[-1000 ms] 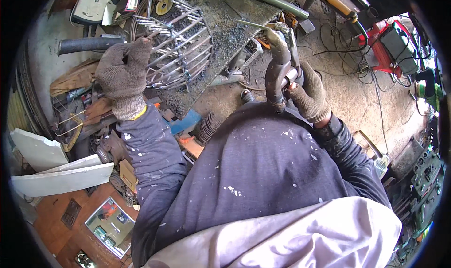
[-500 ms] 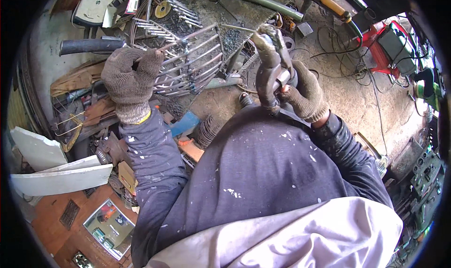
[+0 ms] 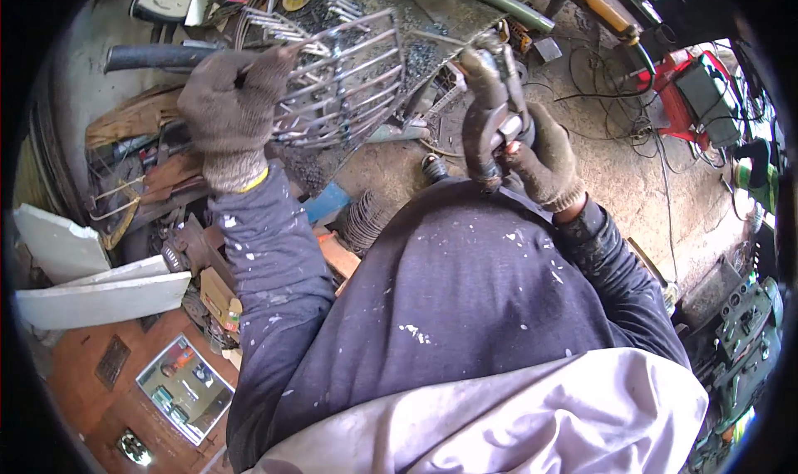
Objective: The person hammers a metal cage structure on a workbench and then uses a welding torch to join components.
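Against the cluttered workshop floor (image 3: 640, 171), a metal cage (image 3: 339, 73) of thin bars sits left of centre; it should be stiff, lightish and sturdy, best taken by an outer bar. The gloved left hand (image 3: 237, 100) pinches its left end, fingers closed; the right hand (image 3: 549, 158) curls around a dark welding clamp (image 3: 484, 125).

A gap separates the rod cage (image 3: 340, 79) and welding holder (image 3: 489, 96), a thin rod (image 3: 436, 38) jutting across.
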